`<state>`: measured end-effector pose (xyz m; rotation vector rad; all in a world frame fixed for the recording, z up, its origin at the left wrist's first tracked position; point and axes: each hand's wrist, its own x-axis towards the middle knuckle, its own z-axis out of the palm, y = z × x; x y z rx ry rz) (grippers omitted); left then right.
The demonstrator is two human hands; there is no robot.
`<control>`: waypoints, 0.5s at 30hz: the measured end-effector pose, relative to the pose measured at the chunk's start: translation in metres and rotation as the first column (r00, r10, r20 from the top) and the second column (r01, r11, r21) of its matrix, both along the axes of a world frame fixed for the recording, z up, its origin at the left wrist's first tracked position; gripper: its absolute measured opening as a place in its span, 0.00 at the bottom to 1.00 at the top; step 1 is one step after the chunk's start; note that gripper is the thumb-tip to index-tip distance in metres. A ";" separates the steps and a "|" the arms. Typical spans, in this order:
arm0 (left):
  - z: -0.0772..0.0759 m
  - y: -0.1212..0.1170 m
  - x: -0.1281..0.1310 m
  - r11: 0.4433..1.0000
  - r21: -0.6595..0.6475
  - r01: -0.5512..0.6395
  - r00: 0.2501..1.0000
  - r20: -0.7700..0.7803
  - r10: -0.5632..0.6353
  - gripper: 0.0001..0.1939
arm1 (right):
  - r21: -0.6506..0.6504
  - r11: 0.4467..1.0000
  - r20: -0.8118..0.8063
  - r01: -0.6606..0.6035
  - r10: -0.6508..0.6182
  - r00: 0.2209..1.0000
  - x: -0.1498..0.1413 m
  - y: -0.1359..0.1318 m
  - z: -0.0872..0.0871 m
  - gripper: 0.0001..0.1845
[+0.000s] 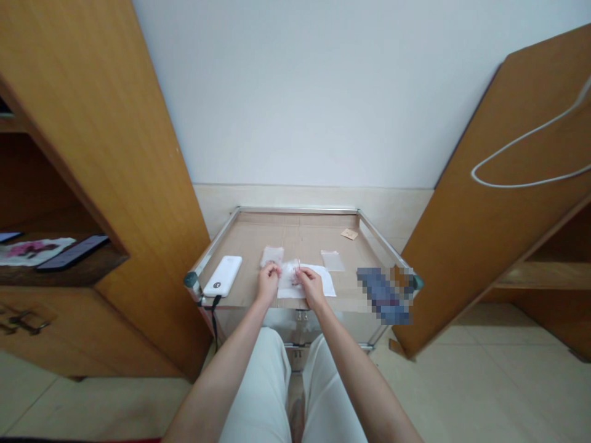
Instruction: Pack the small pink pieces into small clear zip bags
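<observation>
My left hand (pixel 268 283) and my right hand (pixel 312 287) are close together over the cart top, fingers pinched. Between them is a small clear plastic zip bag (pixel 290 269) with a reddish line along its right edge. My right fingers grip that edge, and my left fingertips pinch the opposite side. Something small and dark shows in or under the bag, too small to name. Beneath lies a white sheet (pixel 327 282), partly covered by my right hand. More clear bags (pixel 272 255) lie just beyond my left hand, and another clear bag (pixel 333 261) lies right of the sheet.
A white power bank (pixel 223 276) with a black strap lies at the cart's left. A small tan paper piece (pixel 349 234) is at the back right, a blurred-out blue item (pixel 383 296) at the front right. A metal rail (pixel 298 210) edges the cart; wooden cabinets flank it.
</observation>
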<state>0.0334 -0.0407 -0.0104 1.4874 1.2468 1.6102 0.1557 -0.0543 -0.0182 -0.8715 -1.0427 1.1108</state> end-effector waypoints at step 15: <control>0.014 -0.006 0.004 0.994 0.093 -0.062 0.972 -0.220 0.081 0.08 | 0.020 1.000 0.217 -0.011 0.006 0.976 0.000 -0.006 0.008 0.10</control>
